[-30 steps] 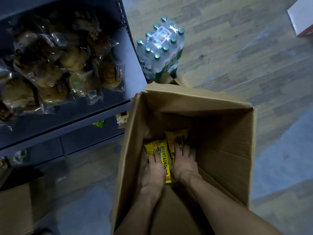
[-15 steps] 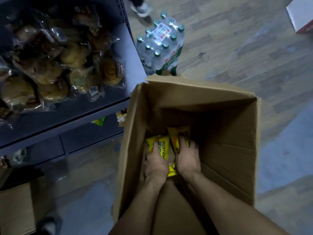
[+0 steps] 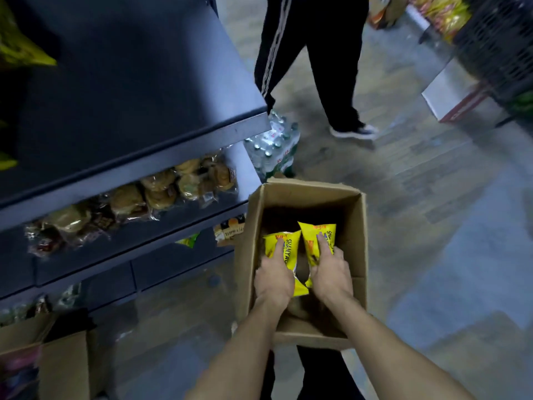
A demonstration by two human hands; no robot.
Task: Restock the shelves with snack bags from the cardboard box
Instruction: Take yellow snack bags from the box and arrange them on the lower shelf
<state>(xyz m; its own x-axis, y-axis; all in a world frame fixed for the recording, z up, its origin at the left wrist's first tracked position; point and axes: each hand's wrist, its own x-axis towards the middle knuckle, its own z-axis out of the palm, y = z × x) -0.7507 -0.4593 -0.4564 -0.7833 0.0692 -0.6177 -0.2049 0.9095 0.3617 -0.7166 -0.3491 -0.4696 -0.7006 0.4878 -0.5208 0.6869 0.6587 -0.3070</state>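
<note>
An open cardboard box (image 3: 356, 226) stands on the floor beside the dark shelf unit (image 3: 138, 157). Over its opening my left hand (image 3: 274, 277) grips one yellow snack bag (image 3: 290, 245), and my right hand (image 3: 330, 274) grips a second yellow snack bag (image 3: 310, 241). Each index finger lies along the front of its bag. The bags are side by side, lifted up near the box's rim. The upper shelf surface (image 3: 121, 90) is dark and mostly bare, with yellow bags (image 3: 17, 50) at its far left.
Wrapped buns (image 3: 161, 192) fill the shelf below. A pack of water bottles (image 3: 272, 148) stands behind the box. A person in black striped trousers (image 3: 311, 53) walks in the aisle. Another cardboard box (image 3: 43, 356) sits at lower left, a white box (image 3: 450, 90) at right.
Both hands closed on the yellow bags at the box bottom and lifted them to the rim. The view rose and pulled back, and a person walked into the aisle.
</note>
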